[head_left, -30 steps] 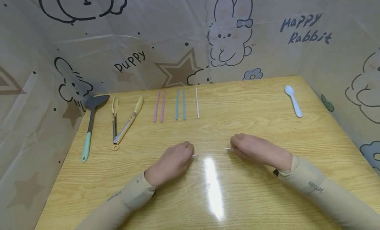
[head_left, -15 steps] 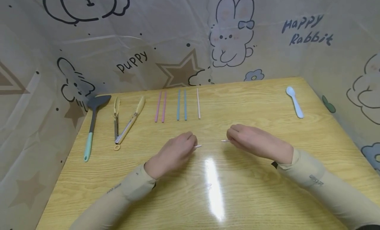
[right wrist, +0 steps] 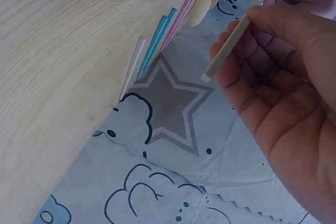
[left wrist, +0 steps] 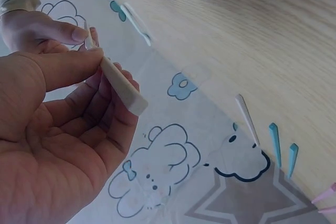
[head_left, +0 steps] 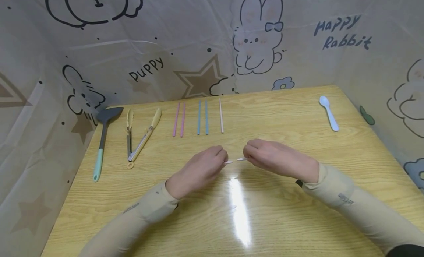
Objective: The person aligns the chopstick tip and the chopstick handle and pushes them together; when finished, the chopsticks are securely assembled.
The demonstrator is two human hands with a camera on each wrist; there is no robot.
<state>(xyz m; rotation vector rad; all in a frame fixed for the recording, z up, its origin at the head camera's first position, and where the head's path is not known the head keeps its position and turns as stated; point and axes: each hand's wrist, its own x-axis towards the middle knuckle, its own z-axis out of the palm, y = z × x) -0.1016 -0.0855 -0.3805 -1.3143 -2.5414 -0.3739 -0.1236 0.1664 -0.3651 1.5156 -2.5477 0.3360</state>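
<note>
My left hand [head_left: 198, 170] pinches a short whitish chopstick piece [left wrist: 122, 83] between thumb and fingers; its squared end shows in the left wrist view. My right hand [head_left: 276, 159] pinches a second chopstick piece [right wrist: 227, 51] the same way. In the head view, the tips of both pieces face each other above the middle of the table, a small gap apart. A pale pinkish-white chopstick [head_left: 221, 116] lies beyond the hands. Two blue chopsticks [head_left: 207, 117] and two pink chopsticks [head_left: 182, 119] lie left of it.
Kitchen tongs [head_left: 142, 141] lie spread on the left, beside a dark spatula [head_left: 102, 133] with a mint handle. A light blue spoon [head_left: 329, 114] lies at the far right. Printed cloth [head_left: 198, 36] walls in the back and sides of the wooden table [head_left: 281, 220].
Both hands have come closer together, narrowing the gap between the two chopstick pieces. They also moved slightly away from me. The things lying on the table have stayed put.
</note>
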